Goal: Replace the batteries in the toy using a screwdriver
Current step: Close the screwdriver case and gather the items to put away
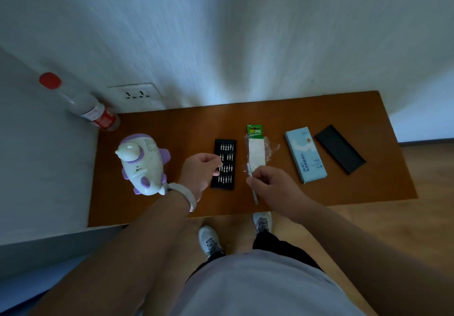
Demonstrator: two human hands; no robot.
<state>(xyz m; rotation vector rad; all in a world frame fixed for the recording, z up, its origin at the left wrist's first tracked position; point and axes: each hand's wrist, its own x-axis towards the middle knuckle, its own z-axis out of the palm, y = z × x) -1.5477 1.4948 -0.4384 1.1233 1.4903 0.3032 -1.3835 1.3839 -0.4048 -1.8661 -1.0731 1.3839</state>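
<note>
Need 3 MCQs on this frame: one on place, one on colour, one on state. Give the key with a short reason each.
1. Where does the toy stand relative to the bit tray?
A. on top of it
B. to its left
C. to its right

2. What colour is the header card of the battery pack?
A. red
B. yellow
C. green

3. What is the right hand doing?
A. gripping the screwdriver
B. lying flat and empty
C. holding the toy

Key:
1 B: the toy stands apart on the tray's left.
2 C: a green strip tops the pack.
3 A: the hand is curled round the slim handle.
</note>
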